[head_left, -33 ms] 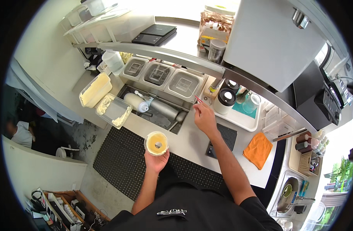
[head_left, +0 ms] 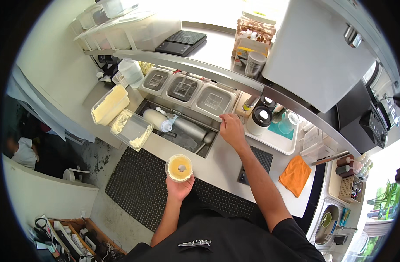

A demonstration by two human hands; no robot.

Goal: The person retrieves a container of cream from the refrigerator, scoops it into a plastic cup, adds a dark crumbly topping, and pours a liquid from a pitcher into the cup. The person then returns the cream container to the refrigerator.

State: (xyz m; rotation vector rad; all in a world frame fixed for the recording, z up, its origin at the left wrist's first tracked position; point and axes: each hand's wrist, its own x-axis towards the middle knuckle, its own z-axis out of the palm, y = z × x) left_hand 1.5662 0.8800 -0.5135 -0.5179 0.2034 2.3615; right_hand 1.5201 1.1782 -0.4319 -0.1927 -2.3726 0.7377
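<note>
My left hand (head_left: 180, 188) is wrapped round a clear cup (head_left: 180, 167) held upright near the counter's front edge. Pale yellow cream coats its inside, leaving a round grey gap in the middle. Farther off, my right hand (head_left: 231, 130) has its fingers pinched by the near right corner of a lidded steel pan (head_left: 214, 99); what they hold, if anything, is hidden. Left of it, a steel well (head_left: 182, 142) holds a cream-coloured squeeze bottle (head_left: 155, 119) and a metal dispenser canister (head_left: 189, 129). Two tubs, one full of pale cream (head_left: 110, 105) and one smeared with it (head_left: 132, 129), stand at the left.
Beside my right forearm lies a black scale (head_left: 256, 163), and farther right an orange cloth (head_left: 295, 176). A white tray (head_left: 289, 146) carries a black-lidded jar (head_left: 258, 121). A steel shelf (head_left: 200, 67) spans the back. At the far right is a sink (head_left: 327, 223).
The view has shifted slightly. A thin red stick showed at my right fingertips before; now it is out of sight. My left hand still holds the cup.
</note>
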